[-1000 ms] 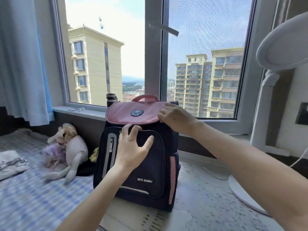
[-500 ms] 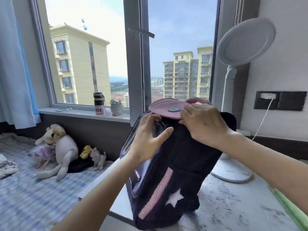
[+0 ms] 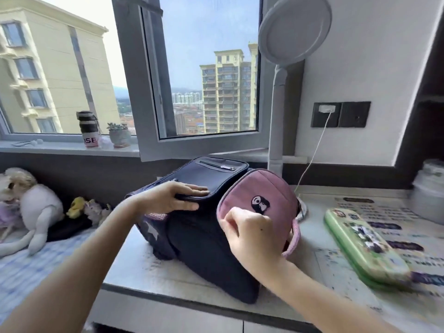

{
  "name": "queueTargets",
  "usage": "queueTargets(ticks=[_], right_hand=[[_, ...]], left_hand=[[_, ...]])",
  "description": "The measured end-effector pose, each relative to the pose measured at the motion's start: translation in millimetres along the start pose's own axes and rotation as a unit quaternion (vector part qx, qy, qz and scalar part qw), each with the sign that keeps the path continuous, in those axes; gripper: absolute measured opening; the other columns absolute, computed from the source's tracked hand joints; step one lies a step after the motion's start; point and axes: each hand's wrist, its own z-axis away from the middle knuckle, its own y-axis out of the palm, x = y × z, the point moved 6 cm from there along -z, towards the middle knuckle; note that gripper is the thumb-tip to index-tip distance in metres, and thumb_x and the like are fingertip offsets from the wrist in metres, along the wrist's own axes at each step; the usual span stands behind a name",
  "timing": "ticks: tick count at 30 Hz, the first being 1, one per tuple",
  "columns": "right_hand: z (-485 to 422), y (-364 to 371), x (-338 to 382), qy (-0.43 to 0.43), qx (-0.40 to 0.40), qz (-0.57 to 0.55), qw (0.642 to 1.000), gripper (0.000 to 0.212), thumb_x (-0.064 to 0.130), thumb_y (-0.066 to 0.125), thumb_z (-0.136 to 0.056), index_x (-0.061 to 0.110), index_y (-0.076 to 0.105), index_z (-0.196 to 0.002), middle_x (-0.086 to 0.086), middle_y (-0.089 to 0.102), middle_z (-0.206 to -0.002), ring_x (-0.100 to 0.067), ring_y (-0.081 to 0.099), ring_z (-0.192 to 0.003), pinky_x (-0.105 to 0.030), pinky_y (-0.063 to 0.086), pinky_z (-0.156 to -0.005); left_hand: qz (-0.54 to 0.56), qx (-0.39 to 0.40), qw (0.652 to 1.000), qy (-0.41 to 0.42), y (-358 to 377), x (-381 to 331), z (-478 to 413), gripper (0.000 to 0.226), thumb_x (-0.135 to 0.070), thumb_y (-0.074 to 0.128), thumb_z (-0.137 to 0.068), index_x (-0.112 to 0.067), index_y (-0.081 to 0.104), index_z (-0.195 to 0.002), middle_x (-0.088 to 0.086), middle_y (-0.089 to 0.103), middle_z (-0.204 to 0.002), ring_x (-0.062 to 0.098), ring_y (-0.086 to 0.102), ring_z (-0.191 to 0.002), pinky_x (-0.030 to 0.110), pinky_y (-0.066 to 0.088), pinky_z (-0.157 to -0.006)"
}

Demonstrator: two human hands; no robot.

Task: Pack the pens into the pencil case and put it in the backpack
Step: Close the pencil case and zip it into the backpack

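A dark navy backpack (image 3: 206, 239) with a pink top flap (image 3: 259, 191) lies on its back on the desk (image 3: 149, 272), the flap facing right. My left hand (image 3: 173, 198) grips the edge of the front pocket. My right hand (image 3: 247, 234) is closed on the lower rim of the pink flap, by the pink handle. A green pencil case (image 3: 362, 246), closed, lies on the desk to the right of the backpack, apart from both hands. No pens are visible.
A white desk lamp (image 3: 281, 97) stands behind the backpack, its cable running to a wall socket (image 3: 326, 114). A bottle (image 3: 89, 128) and a potted plant (image 3: 119, 134) sit on the sill. Stuffed toys (image 3: 31, 207) lie on the bed at left. A white jar (image 3: 430, 191) stands far right.
The backpack has gone from upright to lying on the desk. The view swung right, revealing the green pencil case. Both hands stayed on the backpack.
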Motion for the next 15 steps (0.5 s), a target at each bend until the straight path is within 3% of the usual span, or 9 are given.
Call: queueTargets(ticks=[2, 3, 5, 7, 8, 9, 11, 13, 15], right_hand=[[-5.0, -5.2, -24.6, 0.087, 0.018, -0.095, 0.991, 0.01, 0.019, 0.063, -0.083, 0.015, 0.066, -0.074, 0.001, 0.068, -0.064, -0.019, 0.063, -0.061, -0.028, 0.048, -0.061], [-7.7, -10.7, -44.6, 0.124, -0.011, -0.1, 0.987, 0.01, 0.017, 0.059, -0.086, 0.014, 0.067, -0.08, 0.0, 0.07, -0.071, -0.02, 0.064, -0.068, -0.029, 0.048, -0.065], [-13.1, -18.8, -96.0, 0.193, -0.067, -0.047, 0.978, 0.016, 0.01, 0.053, -0.087, 0.011, 0.067, -0.095, -0.006, 0.071, -0.091, -0.024, 0.065, -0.084, -0.028, 0.045, -0.075], [-18.5, -6.5, -151.0, 0.27, -0.016, -0.005, 0.963, 0.03, 0.005, 0.047, -0.086, 0.009, 0.062, -0.112, -0.012, 0.065, -0.111, -0.032, 0.06, -0.098, -0.033, 0.044, -0.082], [-18.5, 5.6, -176.7, 0.321, 0.032, -0.031, 0.946, 0.035, 0.003, 0.044, -0.084, 0.009, 0.06, -0.115, -0.013, 0.064, -0.111, -0.033, 0.06, -0.095, -0.035, 0.046, -0.08], [-17.5, 18.3, -196.8, 0.367, 0.07, -0.092, 0.923, 0.037, 0.0, 0.04, -0.083, 0.009, 0.059, -0.114, -0.012, 0.064, -0.103, -0.031, 0.061, -0.086, -0.034, 0.048, -0.071], [-16.7, 35.2, -218.5, 0.408, 0.11, -0.214, 0.881, 0.04, -0.01, 0.032, -0.08, 0.003, 0.063, -0.101, -0.008, 0.062, -0.081, -0.024, 0.055, -0.07, -0.027, 0.041, -0.055], [-14.8, 42.5, -232.4, 0.414, 0.141, -0.255, 0.862, 0.045, -0.015, 0.027, -0.078, 0.003, 0.066, -0.092, -0.008, 0.06, -0.071, -0.021, 0.05, -0.063, -0.027, 0.042, -0.054], [-10.3, 44.4, -236.6, 0.414, 0.173, -0.28, 0.849, 0.045, -0.014, 0.029, -0.082, 0.008, 0.067, -0.09, -0.009, 0.059, -0.07, -0.017, 0.049, -0.057, -0.028, 0.051, -0.053]], left_hand=[[0.04, 0.013, 0.999, -0.03, -9.7, 15.4, 8.4, 0.048, -0.081, 0.058, -0.055, -0.065, 0.056, -0.1, -0.043, 0.048, -0.122, -0.012, 0.041, -0.124, 0.011, 0.029, -0.105], [0.065, 0.016, 0.997, -0.039, -14.1, 19.8, 13.1, 0.043, -0.075, 0.063, -0.059, -0.061, 0.06, -0.099, -0.039, 0.05, -0.122, -0.012, 0.043, -0.122, 0.008, 0.033, -0.099], [0.119, 0.011, 0.992, -0.049, -19.1, 30.1, 17.5, 0.023, -0.042, 0.068, -0.075, -0.048, 0.068, -0.097, -0.032, 0.055, -0.121, -0.008, 0.048, -0.119, 0.004, 0.039, -0.088], [0.133, 0.007, 0.99, -0.04, -19.7, 38.7, 18.3, 0.032, -0.012, 0.062, -0.083, -0.039, 0.071, -0.095, -0.027, 0.058, -0.12, -0.004, 0.051, -0.117, 0.005, 0.043, -0.082], [0.136, 0.005, 0.99, -0.044, -19.4, 41.9, 19.1, 0.033, -0.008, 0.061, -0.084, -0.037, 0.072, -0.094, -0.025, 0.06, -0.119, -0.002, 0.053, -0.116, 0.006, 0.043, -0.081], [0.147, -0.008, 0.988, -0.054, -20.2, 44.2, 20.5, 0.028, -0.011, 0.062, -0.083, -0.035, 0.074, -0.093, -0.022, 0.062, -0.118, 0.002, 0.055, -0.116, 0.006, 0.044, -0.08], [0.157, -0.034, 0.985, -0.067, -21.5, 42.8, 22.9, 0.021, -0.038, 0.07, -0.074, -0.028, 0.076, -0.092, -0.016, 0.066, -0.116, 0.009, 0.057, -0.115, 0.01, 0.046, -0.083], [0.138, -0.055, 0.987, -0.058, -24.1, 35.9, 22.8, 0.053, -0.068, 0.07, -0.058, -0.027, 0.075, -0.092, -0.016, 0.068, -0.113, 0.006, 0.059, -0.111, 0.016, 0.045, -0.091], [0.122, -0.09, 0.987, -0.048, -23.8, 21.2, 18.0, 0.053, -0.071, 0.062, -0.058, -0.033, 0.072, -0.095, -0.022, 0.068, -0.108, -0.003, 0.059, -0.107, 0.02, 0.041, -0.096]])
